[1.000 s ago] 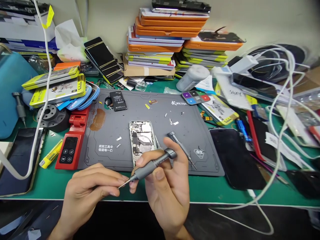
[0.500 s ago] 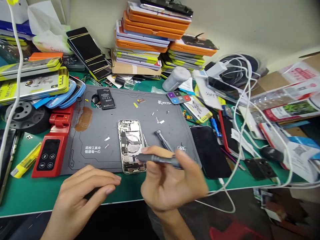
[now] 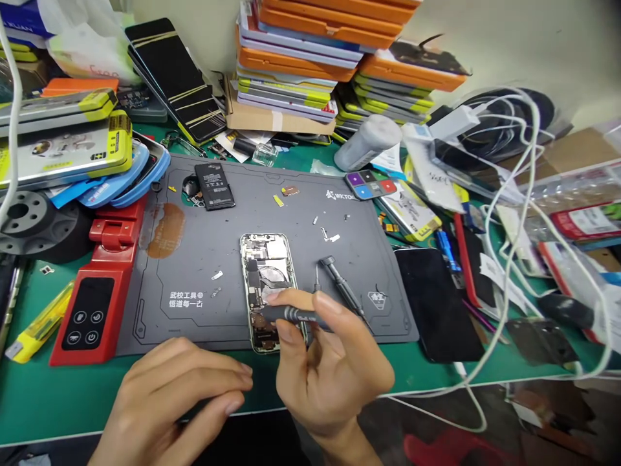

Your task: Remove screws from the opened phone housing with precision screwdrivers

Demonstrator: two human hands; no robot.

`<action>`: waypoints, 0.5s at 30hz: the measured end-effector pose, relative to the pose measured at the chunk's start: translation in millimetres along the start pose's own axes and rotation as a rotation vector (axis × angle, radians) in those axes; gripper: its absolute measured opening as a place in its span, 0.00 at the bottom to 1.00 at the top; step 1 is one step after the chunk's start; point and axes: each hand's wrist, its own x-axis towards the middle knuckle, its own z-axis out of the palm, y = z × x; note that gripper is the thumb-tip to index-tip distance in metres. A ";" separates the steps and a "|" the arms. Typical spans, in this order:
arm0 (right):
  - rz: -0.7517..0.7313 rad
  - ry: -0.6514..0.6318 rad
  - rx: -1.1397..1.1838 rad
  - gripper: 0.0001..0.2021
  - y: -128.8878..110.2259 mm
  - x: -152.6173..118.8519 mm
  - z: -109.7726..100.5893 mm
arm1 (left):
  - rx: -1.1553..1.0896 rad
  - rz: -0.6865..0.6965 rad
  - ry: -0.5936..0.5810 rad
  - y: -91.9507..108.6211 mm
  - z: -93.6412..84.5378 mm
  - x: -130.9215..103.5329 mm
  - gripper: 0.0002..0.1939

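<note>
An opened smartphone (image 3: 268,266) with its inner parts exposed lies on a grey work mat (image 3: 218,226). My right hand (image 3: 334,362) grips a dark grey screwdriver (image 3: 297,315) between thumb and fingers. The screwdriver lies nearly level over the phone's lower half; its tip is hard to make out. My left hand (image 3: 179,388) rests at the mat's front edge, left of the phone, fingers loosely bent and thumb apart, with nothing visible in it. Another dark screwdriver (image 3: 343,285) lies right of the phone. Small metal pieces (image 3: 217,275) are on the mat to the left.
A phone battery (image 3: 214,186) sits at the mat's back left. A red device with buttons (image 3: 90,317) borders the mat on the left, and a black phone with a cable (image 3: 439,304) on the right. Stacked orange cases (image 3: 295,65) stand behind. White cables (image 3: 504,259) loop at right.
The whole view has shifted slightly, closer to the table. My right hand has moved left over the phone with the screwdriver, so its fingers cover more of it. My left hand looks nearly unchanged.
</note>
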 end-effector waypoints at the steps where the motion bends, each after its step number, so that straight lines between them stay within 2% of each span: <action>1: -0.025 -0.010 -0.036 0.39 0.0 0.4 -1.7 | -0.002 -0.002 -0.003 -0.4 0.4 -0.4 0.07; 4: -0.086 -0.029 -0.146 0.33 -1.6 2.2 -7.2 | -0.016 -0.025 -0.009 -1.1 1.6 -2.1 0.07; 10: -0.151 0.076 -0.301 0.26 -5.7 10.4 -12.3 | -0.022 -0.063 -0.002 0.1 3.0 -4.2 0.07; 15: -0.121 0.107 -0.323 0.27 -8.3 14.6 -12.6 | 0.031 -0.059 0.020 4.6 5.3 -3.7 0.07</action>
